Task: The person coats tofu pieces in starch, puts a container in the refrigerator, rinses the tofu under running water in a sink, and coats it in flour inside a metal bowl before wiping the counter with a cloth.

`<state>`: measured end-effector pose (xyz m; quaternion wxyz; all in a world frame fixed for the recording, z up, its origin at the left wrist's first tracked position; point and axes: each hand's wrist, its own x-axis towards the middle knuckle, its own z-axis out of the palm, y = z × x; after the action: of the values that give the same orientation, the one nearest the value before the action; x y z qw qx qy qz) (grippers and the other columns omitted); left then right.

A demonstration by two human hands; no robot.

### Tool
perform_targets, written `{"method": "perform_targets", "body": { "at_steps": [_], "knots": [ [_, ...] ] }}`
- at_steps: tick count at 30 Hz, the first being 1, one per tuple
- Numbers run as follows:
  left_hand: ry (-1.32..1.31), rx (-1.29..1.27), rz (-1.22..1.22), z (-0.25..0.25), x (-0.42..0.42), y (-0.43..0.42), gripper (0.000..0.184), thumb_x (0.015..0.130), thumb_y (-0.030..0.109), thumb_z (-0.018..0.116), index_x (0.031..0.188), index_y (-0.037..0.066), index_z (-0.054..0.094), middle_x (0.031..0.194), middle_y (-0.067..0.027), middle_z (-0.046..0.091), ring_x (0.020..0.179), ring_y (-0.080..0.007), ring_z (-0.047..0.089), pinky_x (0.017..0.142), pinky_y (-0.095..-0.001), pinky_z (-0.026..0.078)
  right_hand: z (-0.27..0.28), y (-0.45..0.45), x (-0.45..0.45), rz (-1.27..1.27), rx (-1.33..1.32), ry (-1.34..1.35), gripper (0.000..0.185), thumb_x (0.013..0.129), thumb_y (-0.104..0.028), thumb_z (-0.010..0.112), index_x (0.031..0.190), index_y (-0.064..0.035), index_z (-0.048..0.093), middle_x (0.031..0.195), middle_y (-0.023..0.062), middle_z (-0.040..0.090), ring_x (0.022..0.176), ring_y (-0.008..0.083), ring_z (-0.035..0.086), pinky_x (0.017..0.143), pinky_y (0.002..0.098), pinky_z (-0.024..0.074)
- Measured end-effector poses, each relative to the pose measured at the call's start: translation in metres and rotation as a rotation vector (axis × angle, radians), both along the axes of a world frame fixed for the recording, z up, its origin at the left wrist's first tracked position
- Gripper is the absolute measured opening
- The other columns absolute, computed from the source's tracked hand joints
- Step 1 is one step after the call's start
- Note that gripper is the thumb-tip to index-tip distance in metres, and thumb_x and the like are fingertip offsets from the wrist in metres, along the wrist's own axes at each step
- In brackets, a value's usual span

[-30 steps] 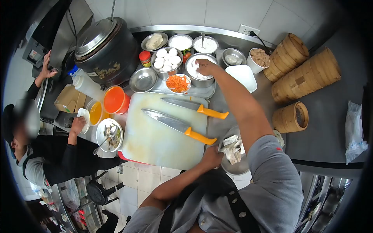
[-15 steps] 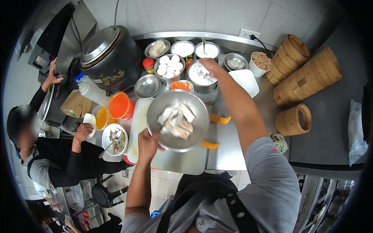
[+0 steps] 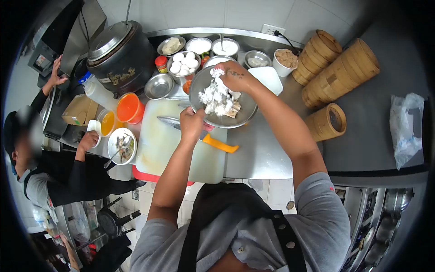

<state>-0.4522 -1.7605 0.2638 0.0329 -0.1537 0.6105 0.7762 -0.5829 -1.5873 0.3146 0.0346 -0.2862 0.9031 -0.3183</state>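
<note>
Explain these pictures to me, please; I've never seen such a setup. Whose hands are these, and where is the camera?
There is no robot: a person works with bare hands, filmed by one head-worn camera looking forward and down. The left hand grips a metal bowl by its rim. The right hand is over it, white powder at its fingers and in the bowl. On the counter are a cutting board, an orange-handled knife partly on it, and eggs; bamboo steamers stand at picture right. At picture left is a co-worker's hand.
</note>
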Motion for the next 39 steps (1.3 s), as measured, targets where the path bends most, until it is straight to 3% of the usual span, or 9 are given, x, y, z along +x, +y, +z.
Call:
{"method": "perform_targets", "body": {
  "at_steps": [5,9,14,20,23,27,34,37,39],
  "knots": [
    [0.107,0.035,0.032,-0.005,0.039,0.056,0.013,0.082,0.0,0.048,0.089,-0.007,0.057,0.073,-0.0154,0.064,0.048,-0.0188,0.062,0.039,-0.0274,0.052,-0.039,0.049,0.069,-0.271,0.12,0.033,0.045,0.086,-0.034,0.055,0.119,-0.0027,0.055,0.113,0.0262,0.058,0.108,0.0404,0.054,0.094,0.0425,0.0432],
    [0.108,-0.003,0.055,-0.009,0.076,0.106,0.007,0.082,-0.001,0.05,0.084,-0.004,0.056,0.067,-0.0122,0.062,0.046,-0.015,0.059,0.039,-0.0268,0.049,-0.039,0.059,0.132,-0.6,0.235,-0.279,0.099,0.07,-0.06,0.066,0.137,0.0052,0.032,0.133,0.0296,0.043,0.124,0.0415,0.043,0.103,0.0419,0.0365],
    [0.188,-0.186,-0.043,-0.038,0.116,0.14,0.002,0.081,-0.001,0.053,0.081,-0.003,0.054,0.06,-0.0101,0.059,0.046,-0.0165,0.06,0.039,-0.0281,0.049,-0.114,0.073,0.157,-0.819,-0.236,-0.524,0.097,0.055,-0.022,0.085,0.133,0.0007,0.032,0.122,0.0176,0.055,0.113,0.0279,0.054,0.094,0.0355,0.0444],
    [0.072,-0.1,-0.105,-0.022,0.133,0.137,0.012,0.081,0.001,0.053,0.089,-0.006,0.057,0.07,-0.0151,0.063,0.048,-0.0203,0.062,0.038,-0.0287,0.051,-0.115,0.119,0.179,-0.556,-0.766,-0.562,0.072,0.063,0.0,0.077,0.128,-0.0029,0.048,0.112,0.0102,0.06,0.098,0.0189,0.06,0.08,0.0295,0.0512],
    [-0.011,-0.018,-0.068,-0.015,0.138,0.139,0.015,0.08,0.002,0.052,0.09,-0.007,0.058,0.076,-0.015,0.064,0.048,-0.0209,0.062,0.038,-0.0284,0.052,-0.077,0.149,0.182,-0.42,-0.631,-0.64,0.082,0.063,-0.021,0.081,0.134,-0.0044,0.043,0.126,0.0197,0.054,0.113,0.0268,0.055,0.092,0.0352,0.047],
    [0.121,-0.138,-0.058,-0.034,0.144,0.156,0.013,0.08,0.002,0.053,0.087,-0.007,0.059,0.071,-0.0147,0.063,0.047,-0.0191,0.061,0.038,-0.0274,0.049,-0.065,0.135,0.221,-0.569,0.038,-0.404,0.113,0.055,-0.045,0.083,0.145,-0.0093,0.025,0.143,0.0322,0.028,0.134,0.0424,0.03,0.109,0.0429,0.0297],
    [0.174,-0.274,-0.22,-0.033,0.161,0.173,0.008,0.08,0.0,0.054,0.082,-0.006,0.059,0.061,-0.0123,0.061,0.044,-0.0179,0.059,0.036,-0.0288,0.047,-0.107,0.131,0.233,-0.597,-0.684,-0.514,0.104,0.059,-0.011,0.083,0.143,-0.0031,0.022,0.125,0.0181,0.049,0.115,0.0281,0.051,0.092,0.0359,0.0474],
    [0.067,-0.137,-0.215,-0.03,0.155,0.168,0.009,0.08,0.001,0.053,0.083,-0.006,0.059,0.062,-0.0126,0.062,0.044,-0.0193,0.06,0.035,-0.0296,0.048,-0.101,0.141,0.222,-0.472,-1.17,-0.92,0.098,0.061,-0.007,0.081,0.142,-0.0023,0.025,0.125,0.0186,0.049,0.111,0.0274,0.054,0.084,0.0345,0.0507],
    [0.048,-0.071,-0.197,-0.03,0.147,0.16,0.01,0.08,0.001,0.054,0.084,-0.006,0.059,0.065,-0.0138,0.063,0.044,-0.02,0.061,0.036,-0.0296,0.05,-0.096,0.148,0.216,-0.518,-1.066,-0.886,0.093,0.064,-0.011,0.077,0.142,-0.0005,0.026,0.124,0.0193,0.05,0.11,0.0283,0.055,0.083,0.0355,0.051]
  ]
}}
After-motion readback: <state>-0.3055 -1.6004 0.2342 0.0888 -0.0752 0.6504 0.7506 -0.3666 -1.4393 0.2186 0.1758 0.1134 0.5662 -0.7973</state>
